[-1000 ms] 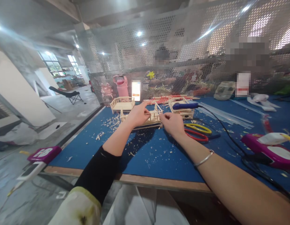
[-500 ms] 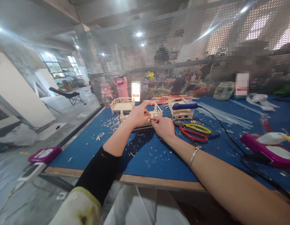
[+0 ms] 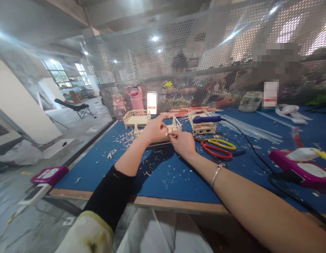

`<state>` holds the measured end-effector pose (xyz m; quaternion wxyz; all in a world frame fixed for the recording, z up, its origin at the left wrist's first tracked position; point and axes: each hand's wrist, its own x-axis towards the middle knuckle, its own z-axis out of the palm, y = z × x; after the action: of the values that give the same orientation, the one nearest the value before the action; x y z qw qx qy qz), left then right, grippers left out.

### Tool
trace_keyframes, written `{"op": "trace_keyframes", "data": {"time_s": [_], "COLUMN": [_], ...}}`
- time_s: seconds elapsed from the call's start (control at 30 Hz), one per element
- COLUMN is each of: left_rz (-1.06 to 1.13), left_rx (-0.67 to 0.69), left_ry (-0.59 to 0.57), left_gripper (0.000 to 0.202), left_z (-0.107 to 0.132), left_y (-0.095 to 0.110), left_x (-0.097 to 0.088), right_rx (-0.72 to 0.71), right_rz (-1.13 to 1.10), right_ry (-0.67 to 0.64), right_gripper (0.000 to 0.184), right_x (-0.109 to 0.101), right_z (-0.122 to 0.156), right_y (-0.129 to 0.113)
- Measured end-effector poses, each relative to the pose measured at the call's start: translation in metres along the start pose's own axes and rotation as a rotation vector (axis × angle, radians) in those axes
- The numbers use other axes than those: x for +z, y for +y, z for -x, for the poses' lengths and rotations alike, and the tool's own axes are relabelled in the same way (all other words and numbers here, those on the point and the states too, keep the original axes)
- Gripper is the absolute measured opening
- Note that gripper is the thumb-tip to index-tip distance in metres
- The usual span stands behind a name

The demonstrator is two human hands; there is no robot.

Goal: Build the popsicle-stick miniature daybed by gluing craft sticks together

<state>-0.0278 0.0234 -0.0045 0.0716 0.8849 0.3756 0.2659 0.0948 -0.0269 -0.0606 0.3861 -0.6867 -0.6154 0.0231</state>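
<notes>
A small pale wooden stick model point(image 3: 174, 127) like a railed bed frame stands on the blue table point(image 3: 178, 179). My left hand point(image 3: 153, 129) pinches its near rail from the left, fingers closed on it. My right hand point(image 3: 181, 142) meets it from the right, fingers curled in a pinch at the same rail on a small piece I cannot make out. A metal bangle sits on my right wrist.
Two similar stick models point(image 3: 137, 117) point(image 3: 202, 126) stand behind. A blue glue gun point(image 3: 206, 119) with a black cord rests on the right one. Red and yellow snips point(image 3: 218, 148) lie right of my hands. Wood shavings litter the mat. Pink bottles point(image 3: 135, 97) and a mesh screen stand at the back.
My right hand has moved left and forward from beside the model to meet my left hand at the near rail. My left hand has stayed on the model.
</notes>
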Motion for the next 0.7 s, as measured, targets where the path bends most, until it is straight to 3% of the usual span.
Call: {"op": "trace_keyframes", "data": {"time_s": [0.7], "left_rz": [0.148], "left_rx": [-0.040], "left_ry": [0.012], "left_gripper": [0.064], "left_z": [-0.0017], "left_y": [-0.0037], "left_x": [0.0025], "right_rx": [0.020], "right_rz": [-0.007], "right_ry": [0.011], "right_gripper": [0.028], "right_x": [0.0026], "right_z": [0.0001], "right_y": [-0.0001]}}
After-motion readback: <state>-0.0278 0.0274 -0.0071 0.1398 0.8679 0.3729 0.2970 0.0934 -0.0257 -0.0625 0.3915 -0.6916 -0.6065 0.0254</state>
